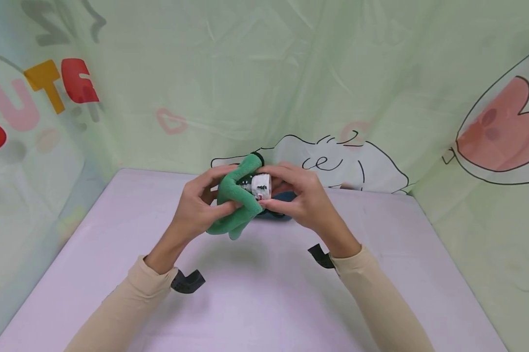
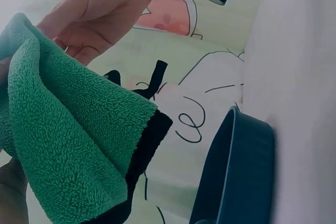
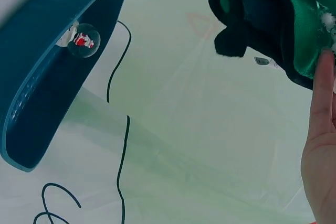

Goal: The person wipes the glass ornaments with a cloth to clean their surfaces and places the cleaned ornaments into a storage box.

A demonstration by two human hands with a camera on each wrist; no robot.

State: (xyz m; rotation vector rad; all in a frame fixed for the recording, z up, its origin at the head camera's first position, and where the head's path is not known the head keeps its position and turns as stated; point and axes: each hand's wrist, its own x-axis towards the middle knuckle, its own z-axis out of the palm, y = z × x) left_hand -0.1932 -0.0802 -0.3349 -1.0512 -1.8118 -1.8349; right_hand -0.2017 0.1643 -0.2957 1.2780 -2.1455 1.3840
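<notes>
Above the table, my left hand [image 1: 197, 207] grips a fuzzy green cloth [image 1: 233, 198] with black edging, folded around a small snow globe [image 1: 261, 187]. The white base of the globe, with a dark tree on it, sticks out toward my right hand [image 1: 306, 198]. Right thumb and fingers pinch that base. Most of the globe's dome is hidden in the cloth. In the left wrist view the cloth [image 2: 79, 114] hangs in folds and covers the globe. From the right wrist, a bit of white snowy detail [image 3: 329, 22] shows beside my fingertips.
Behind the hands a dark blue box [image 1: 282, 210] stands on the pale table [image 1: 264, 303]. Inside it, the right wrist view shows another snow globe [image 3: 84, 40] with a red and white figure. A printed green curtain [image 1: 264, 73] hangs around the table's back and sides.
</notes>
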